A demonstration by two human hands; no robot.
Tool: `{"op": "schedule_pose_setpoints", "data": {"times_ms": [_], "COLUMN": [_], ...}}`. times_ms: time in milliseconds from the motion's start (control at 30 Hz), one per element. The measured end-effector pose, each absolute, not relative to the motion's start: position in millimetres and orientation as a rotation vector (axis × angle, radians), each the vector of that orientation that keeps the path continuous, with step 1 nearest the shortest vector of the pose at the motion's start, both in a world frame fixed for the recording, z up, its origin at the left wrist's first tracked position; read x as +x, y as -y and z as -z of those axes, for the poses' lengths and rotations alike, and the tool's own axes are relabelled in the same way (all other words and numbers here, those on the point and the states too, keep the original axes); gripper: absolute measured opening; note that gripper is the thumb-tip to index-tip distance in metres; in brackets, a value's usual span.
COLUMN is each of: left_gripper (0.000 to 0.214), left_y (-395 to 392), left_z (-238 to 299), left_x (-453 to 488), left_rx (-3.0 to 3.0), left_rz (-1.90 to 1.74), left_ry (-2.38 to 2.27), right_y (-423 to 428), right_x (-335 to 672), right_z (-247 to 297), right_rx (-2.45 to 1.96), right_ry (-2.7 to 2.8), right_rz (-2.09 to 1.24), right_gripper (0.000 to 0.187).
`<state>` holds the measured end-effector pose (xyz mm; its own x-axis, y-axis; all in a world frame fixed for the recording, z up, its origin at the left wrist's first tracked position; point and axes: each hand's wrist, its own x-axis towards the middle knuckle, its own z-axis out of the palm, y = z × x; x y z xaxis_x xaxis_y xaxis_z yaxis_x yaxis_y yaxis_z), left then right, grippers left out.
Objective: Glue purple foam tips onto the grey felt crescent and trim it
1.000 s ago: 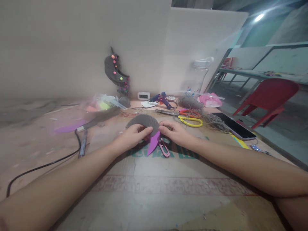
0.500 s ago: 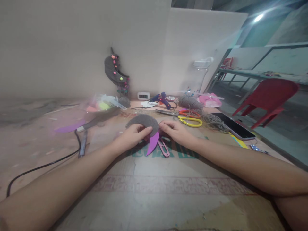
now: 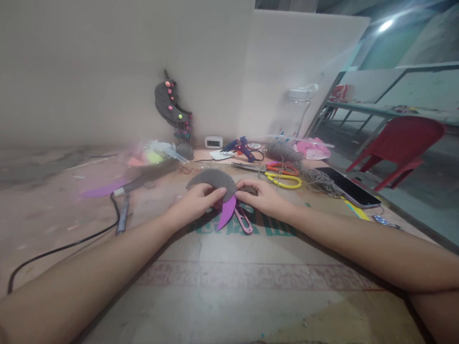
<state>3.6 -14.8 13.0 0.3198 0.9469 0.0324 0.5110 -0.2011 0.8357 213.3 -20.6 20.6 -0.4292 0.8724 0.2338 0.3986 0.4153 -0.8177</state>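
A crescent-shaped piece (image 3: pixel 215 179) is wrapped in grey yarn over most of its length, with a bare purple tip (image 3: pixel 226 213) pointing down toward me. My left hand (image 3: pixel 201 200) is closed on its inner side, thumb on top and the fingers partly hidden beneath. Thumb and index finger of my right hand (image 3: pixel 256 193) pinch at the right edge, where the wrapping meets the purple; the strand there is too fine to make out. Just below that hand, a pink tool with a slotted handle (image 3: pixel 244 221) lies on the cardboard.
Scissors with yellow and orange handles (image 3: pixel 283 179), grey yarn (image 3: pixel 285 152) and a phone (image 3: pixel 347 188) lie to the right. A glue gun (image 3: pixel 241 147) and small clock (image 3: pixel 213 142) stand behind. A decorated crescent (image 3: pixel 168 105) hangs on the wall. A black cable (image 3: pixel 64 243) runs left.
The crescent and both hands stay almost in place. My right hand's fingers have shifted slightly at the wrapping's edge, and the view has moved a little.
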Motion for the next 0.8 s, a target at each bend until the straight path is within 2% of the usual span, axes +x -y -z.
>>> {"op": "schedule_pose_setpoints", "data": {"times_ms": [467, 700, 800], "left_gripper": [0.055, 0.049, 0.050], "left_y": [14.2, 9.3, 7.7], "left_z": [-6.9, -6.8, -5.0], "left_x": [0.2, 2.5, 2.2], "left_rx": [1.746, 1.681, 1.675], "left_rz": [-0.680, -0.829, -0.853], "left_ry": [-1.311, -1.188, -1.211], "right_y": [20.1, 20.2, 19.0], "right_x": [215.7, 214.1, 215.7], "right_z": [-18.5, -18.6, -18.9], "right_rx": [-1.086, -0.942, -0.946], "right_ry": [2.064, 1.885, 1.783], "right_rz": [-0.722, -0.972, -0.851], "right_gripper": [0.020, 0.033, 0.028]}}
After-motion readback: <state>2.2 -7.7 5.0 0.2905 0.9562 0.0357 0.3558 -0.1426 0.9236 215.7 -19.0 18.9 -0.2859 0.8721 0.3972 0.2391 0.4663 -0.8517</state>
